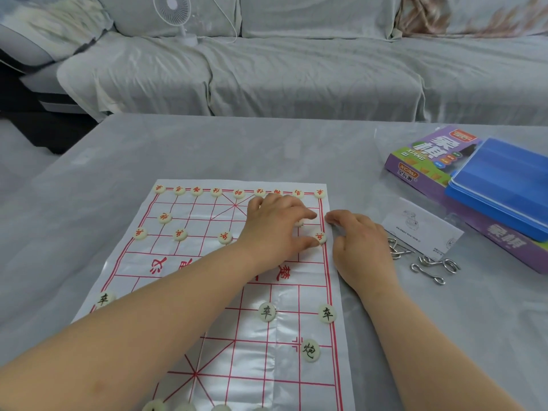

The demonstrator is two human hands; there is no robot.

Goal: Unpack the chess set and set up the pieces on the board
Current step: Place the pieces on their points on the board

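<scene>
Nine red-lettered pieces line the far edge of the xiangqi board sheet; the one at 1 o'clock is half covered by knuckles. The sheet lies flat on the grey-covered table, mid-view, with its near edge cut off by the frame.

Next rows: a red cannon at 11 o'clock of the sheet, and four red soldiers showing in the row below it.

Left hand: palm down over the sheet's 1 o'clock corner, fingers stretched nearly straight, thumb spread away. The thumb tip touches the rightmost soldier. A further piece peeks out under the fingers. Its lettering is hidden, and I can't tell whether the fingers touch it.

Right hand: palm down just off the sheet's right edge, fingers loosely bent, tips at the margin. Its underside is hidden.

Near half: three black soldiers, the left one at the forearm's edge, and a black cannon at 5 o'clock. Pale pieces at 6–7 o'clock are cropped and unreadable.

At 2–3 o'clock of the sheet:
- a purple xiangqi box
- a blue plastic case lying on the box and running out of frame
- a leaflet
- metal wire puzzles, one partly behind the right hand

At 12 o'clock is a covered sofa with a white fan on it, the fan's head cropped.
</scene>
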